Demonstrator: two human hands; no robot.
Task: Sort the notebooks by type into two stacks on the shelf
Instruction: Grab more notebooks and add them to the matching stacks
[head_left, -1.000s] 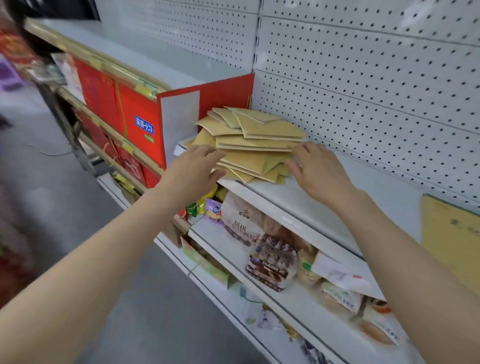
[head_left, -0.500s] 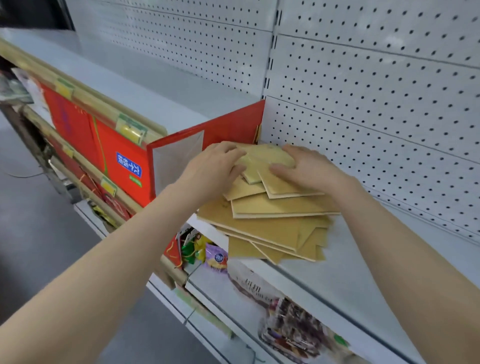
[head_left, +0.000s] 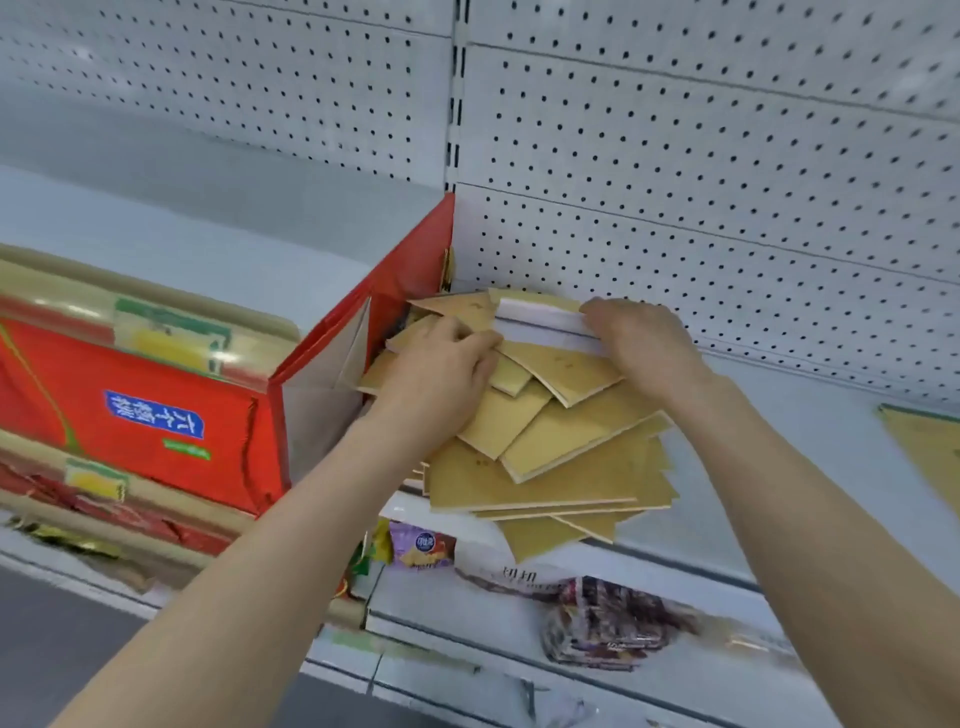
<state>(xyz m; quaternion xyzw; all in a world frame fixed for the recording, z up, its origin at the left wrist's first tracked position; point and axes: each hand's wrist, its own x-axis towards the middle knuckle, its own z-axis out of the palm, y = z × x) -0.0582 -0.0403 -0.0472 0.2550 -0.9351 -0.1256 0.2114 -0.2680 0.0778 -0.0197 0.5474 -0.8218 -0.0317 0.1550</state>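
notebooks (head_left: 550, 467) on shelf (head_left: 779, 499) (box (head_left: 156, 415) left)

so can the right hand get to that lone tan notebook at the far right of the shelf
Probably yes. The lone tan notebook lies flat on the white metal shelf with bare surface between it and the right hand, though that hand now grips a notebook on the messy tan pile.

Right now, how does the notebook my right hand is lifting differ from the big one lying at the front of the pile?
The lifted notebook is tilted up at the back of the pile, showing white pages; the front notebook lies flat, closed, and untouched. The right hand holds the lifted one. Both have plain tan covers.
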